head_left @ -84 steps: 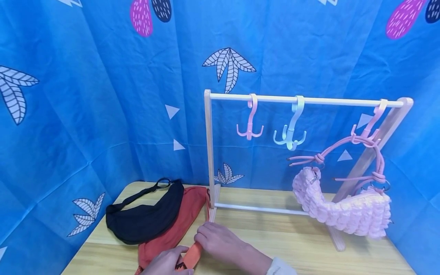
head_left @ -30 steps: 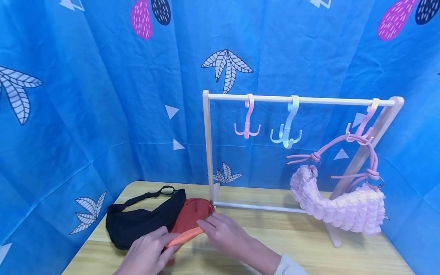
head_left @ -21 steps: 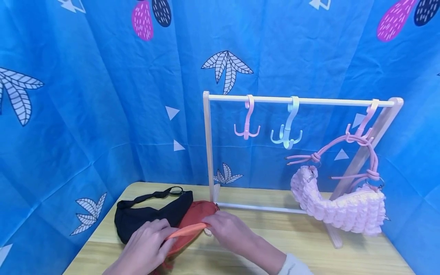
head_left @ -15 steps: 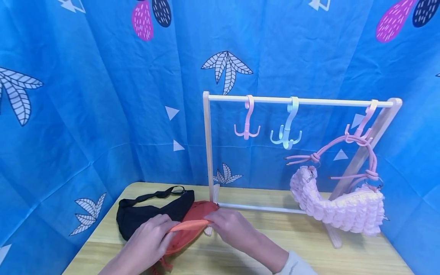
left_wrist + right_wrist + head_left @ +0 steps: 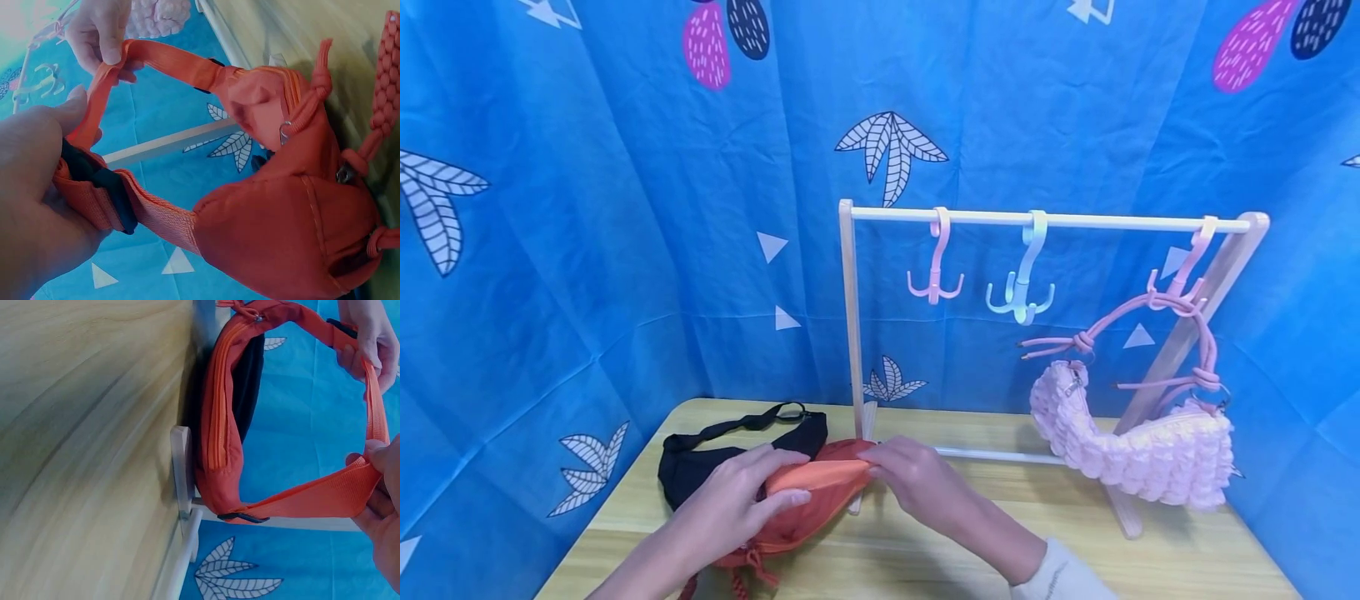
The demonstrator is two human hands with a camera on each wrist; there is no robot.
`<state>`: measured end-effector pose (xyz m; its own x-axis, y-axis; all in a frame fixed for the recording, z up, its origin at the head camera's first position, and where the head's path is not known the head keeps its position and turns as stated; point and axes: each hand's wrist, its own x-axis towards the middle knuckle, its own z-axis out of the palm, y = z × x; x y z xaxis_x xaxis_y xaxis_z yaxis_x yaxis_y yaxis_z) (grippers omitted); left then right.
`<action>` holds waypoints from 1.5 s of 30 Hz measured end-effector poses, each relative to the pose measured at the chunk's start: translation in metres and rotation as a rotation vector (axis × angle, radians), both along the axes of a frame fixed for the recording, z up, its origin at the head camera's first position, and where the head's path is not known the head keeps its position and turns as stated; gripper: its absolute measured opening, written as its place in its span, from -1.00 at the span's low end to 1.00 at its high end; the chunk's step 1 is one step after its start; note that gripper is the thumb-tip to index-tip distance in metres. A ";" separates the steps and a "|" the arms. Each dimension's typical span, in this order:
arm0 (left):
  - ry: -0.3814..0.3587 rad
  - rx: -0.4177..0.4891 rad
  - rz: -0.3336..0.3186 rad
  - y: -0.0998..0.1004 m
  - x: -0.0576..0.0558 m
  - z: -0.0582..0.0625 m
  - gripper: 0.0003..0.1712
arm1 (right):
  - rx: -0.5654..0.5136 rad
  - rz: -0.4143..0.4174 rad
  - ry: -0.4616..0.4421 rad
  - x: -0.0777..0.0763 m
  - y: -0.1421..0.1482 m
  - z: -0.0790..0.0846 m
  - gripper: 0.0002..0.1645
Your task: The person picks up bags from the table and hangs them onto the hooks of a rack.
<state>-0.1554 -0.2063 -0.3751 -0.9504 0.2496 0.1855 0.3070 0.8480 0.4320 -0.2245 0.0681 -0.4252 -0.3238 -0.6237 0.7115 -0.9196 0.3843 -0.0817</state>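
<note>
A red-orange waist bag [image 5: 805,521] hangs from its strap [image 5: 820,475], its body low at the table [image 5: 1000,542]. My left hand [image 5: 730,504] holds the strap between thumb and fingers; the left wrist view shows a black buckle [image 5: 115,194] by that palm. Farther along, my right hand [image 5: 917,479] pinches the strap, which stretches as a band between both hands. In the right wrist view, the bag's zipper [image 5: 217,419] runs along its body and the strap forms a loop. Behind the left hand lies a black waist bag [image 5: 700,467], partly covered.
Right of the hands stands a rack with a white top rail [image 5: 1075,221]. A pink hook [image 5: 936,267] and a blue hook [image 5: 1021,283] hang bare; another pink hook [image 5: 1180,279] carries a puffy pink bag [image 5: 1135,462]. Blue curtain [image 5: 737,208] surrounds the table.
Both hands have raised the orange strap, and the red-orange bag has lifted from lying beside the black bag. Its dangling cords now show. The black bag has shifted slightly right.
</note>
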 end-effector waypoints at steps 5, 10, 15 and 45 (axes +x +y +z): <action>0.066 -0.022 -0.048 0.000 -0.004 0.004 -0.61 | -0.008 -0.004 0.057 0.001 0.006 0.007 -0.68; 0.214 -0.104 -0.120 0.000 -0.005 0.008 -0.72 | -0.010 -0.028 0.096 0.003 0.009 0.015 -0.70; 0.292 -0.164 -0.147 0.003 -0.009 0.017 -0.87 | -0.019 -0.037 0.135 0.002 0.012 0.022 -0.74; 0.257 0.008 -0.305 0.049 -0.022 0.066 -0.91 | -0.147 -0.011 -0.008 0.015 0.062 0.058 -0.76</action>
